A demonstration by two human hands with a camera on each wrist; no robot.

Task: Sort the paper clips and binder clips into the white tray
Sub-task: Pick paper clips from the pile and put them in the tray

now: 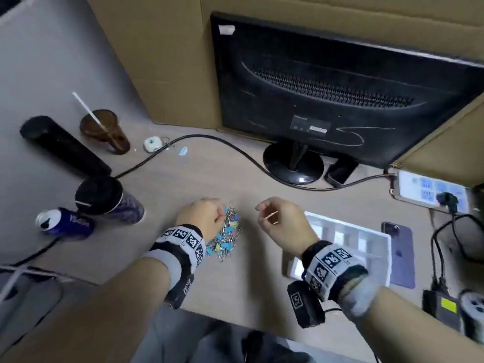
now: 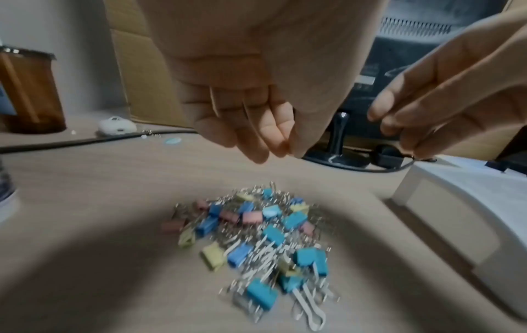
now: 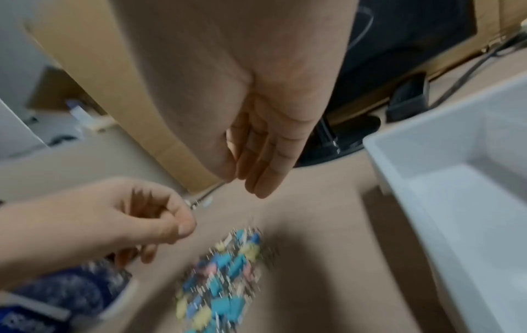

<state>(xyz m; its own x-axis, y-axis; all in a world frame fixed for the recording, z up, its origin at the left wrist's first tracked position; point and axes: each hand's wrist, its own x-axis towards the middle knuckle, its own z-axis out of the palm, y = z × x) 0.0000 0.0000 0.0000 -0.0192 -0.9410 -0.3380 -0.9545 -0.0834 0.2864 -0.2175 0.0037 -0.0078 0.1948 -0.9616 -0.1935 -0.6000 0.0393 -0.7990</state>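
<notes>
One white tray [image 1: 377, 239], contents unclear, at 3 o'clock of clip pile [image 1: 225, 237] on tabletop [image 1: 235, 179]; left hand [image 1: 201, 216] fingers curled, right hand [image 1: 280, 218] fingers loose, grasp on anything indiscernible.

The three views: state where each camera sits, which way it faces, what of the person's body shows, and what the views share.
Head: worn on the head, looking forward and down at the desk; both forearms, left hand and right hand show.
Left wrist: on the left wrist, looking along the fingers at the clip pile; the right hand enters from the right.
Right wrist: on the right wrist, looking along the fingers toward the white tray; the left hand shows lower left.
Shared: all three show the clip pile and white tray.
</notes>
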